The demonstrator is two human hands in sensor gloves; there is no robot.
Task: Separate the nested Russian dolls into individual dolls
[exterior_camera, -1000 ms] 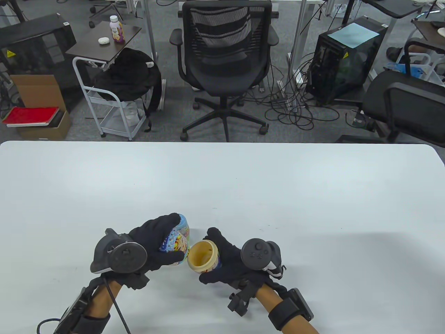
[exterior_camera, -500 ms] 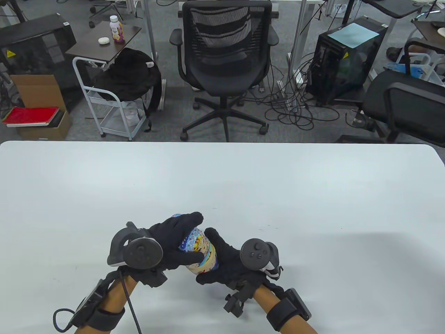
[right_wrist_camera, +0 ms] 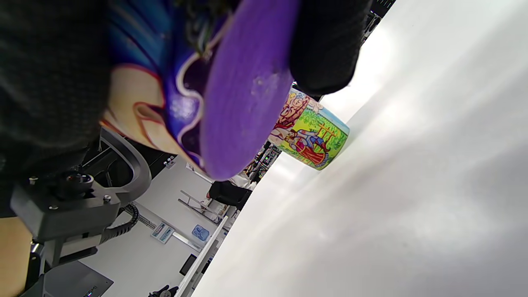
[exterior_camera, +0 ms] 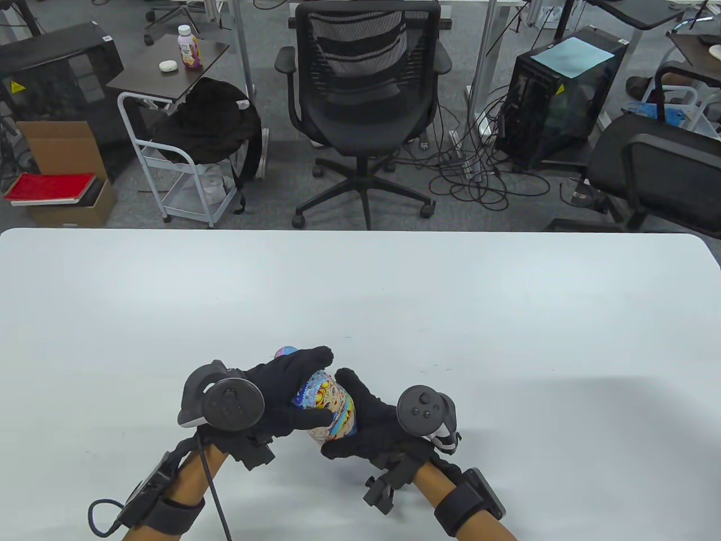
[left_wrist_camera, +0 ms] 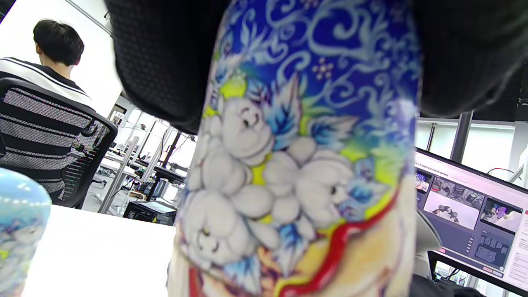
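A painted doll lies tilted between my two hands just above the white table, its two halves joined. My left hand grips its upper part, blue with white flowers in the left wrist view. My right hand grips its lower part; the purple base shows in the right wrist view. A second, smaller doll stands on the table just behind my left hand, mostly hidden in the table view. It also shows in the right wrist view and the left wrist view.
The table's far edge runs across the middle of the table view, with an office chair and floor clutter beyond it. A monitor shows at the right of the left wrist view.
One second ago my left hand held the doll's top and my right hand its open, empty bottom, apart. The halves have come together and both hands now grip the joined doll.
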